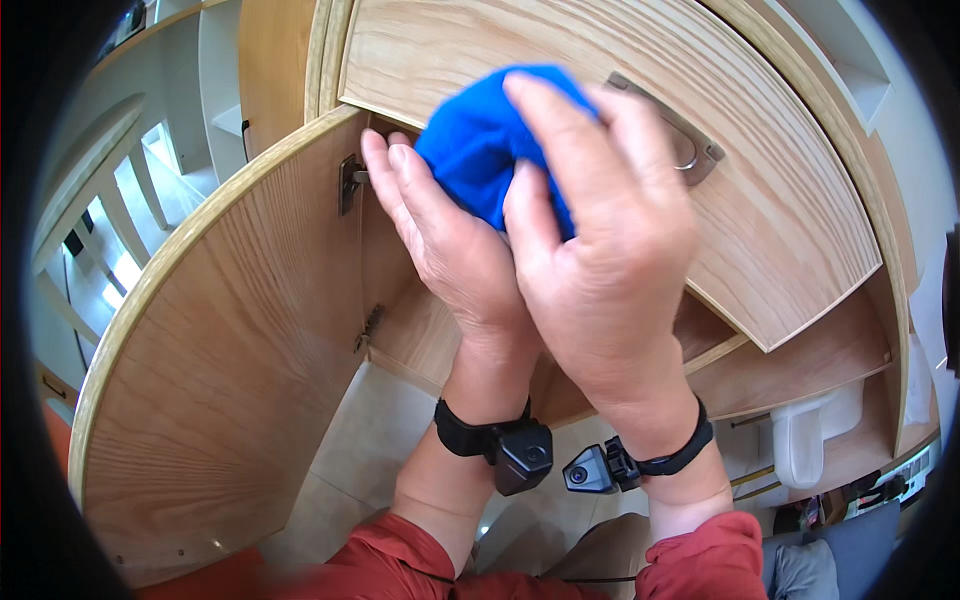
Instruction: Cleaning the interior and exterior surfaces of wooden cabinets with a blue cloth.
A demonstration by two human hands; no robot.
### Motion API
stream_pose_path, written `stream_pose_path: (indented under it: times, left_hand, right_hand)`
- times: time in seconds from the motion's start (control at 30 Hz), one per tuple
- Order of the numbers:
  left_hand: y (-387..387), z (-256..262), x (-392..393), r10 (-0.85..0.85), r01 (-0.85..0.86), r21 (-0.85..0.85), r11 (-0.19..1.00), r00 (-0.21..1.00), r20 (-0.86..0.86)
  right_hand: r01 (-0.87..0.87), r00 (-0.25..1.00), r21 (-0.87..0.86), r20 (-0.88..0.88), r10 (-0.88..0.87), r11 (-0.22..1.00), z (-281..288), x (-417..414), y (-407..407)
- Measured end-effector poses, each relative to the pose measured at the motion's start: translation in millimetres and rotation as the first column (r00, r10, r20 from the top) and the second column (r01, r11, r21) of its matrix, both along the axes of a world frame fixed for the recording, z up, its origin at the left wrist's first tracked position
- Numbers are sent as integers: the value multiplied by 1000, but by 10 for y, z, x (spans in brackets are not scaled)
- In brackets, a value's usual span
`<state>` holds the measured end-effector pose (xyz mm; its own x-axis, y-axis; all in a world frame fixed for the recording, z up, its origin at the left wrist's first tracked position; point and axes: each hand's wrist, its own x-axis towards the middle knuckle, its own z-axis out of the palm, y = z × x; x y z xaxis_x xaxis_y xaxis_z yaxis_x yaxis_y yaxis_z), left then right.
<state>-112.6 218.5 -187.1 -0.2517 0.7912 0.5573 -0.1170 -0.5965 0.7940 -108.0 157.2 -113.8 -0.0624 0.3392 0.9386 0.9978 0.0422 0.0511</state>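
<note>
A crumpled blue cloth point(472, 142) is bunched between my two hands. My right hand point(600, 202) grips it from the right, with thumb and fingers pressed into its folds, and the fingers are slightly blurred. From the lower left, my left hand point(457, 247) cups the cloth against its palm, its fingers stretched nearly straight. Both hands are above the opening of a wooden cabinet point(416, 322). Just beyond the cloth is a pale wood-grain panel point(780, 247) with a metal plate and ring pull point(694, 146). My left fingertips are near an upper metal hinge point(349, 184).
On the left, a wooden cabinet door point(225, 337) stands swung out on its hinges, the lower hinge point(367, 328) showing. White railings point(135, 187) are beyond it. A white plastic object point(806, 435) is at lower right, near a grey cushion point(806, 570). Tiled floor point(367, 442) lies below.
</note>
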Motion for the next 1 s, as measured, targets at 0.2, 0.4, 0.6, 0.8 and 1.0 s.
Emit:
stream_pose_path:
  times: [0.2,0.4,0.6,0.8,1.0]
  left_hand:
    - [-108,339,-180,-311,161,284,945,707,635]
    - [-80,348,-190,-443,247,375,893,620,647]
    - [-113,465,-155,-421,263,331,906,637,646]
    - [-48,366,-113,-517,370,362,856,567,641]
    - [-158,380,-12,-488,365,325,872,683,543]
  right_hand:
    - [-70,990,63,129,62,996,252,-96,257]
    - [227,898,-103,408,-167,968,201,-68,546]
    - [172,917,-137,385,-108,975,263,-115,541]
    - [200,919,96,326,-221,975,507,-43,483]
    - [341,844,240,346,-409,909,699,171,87]
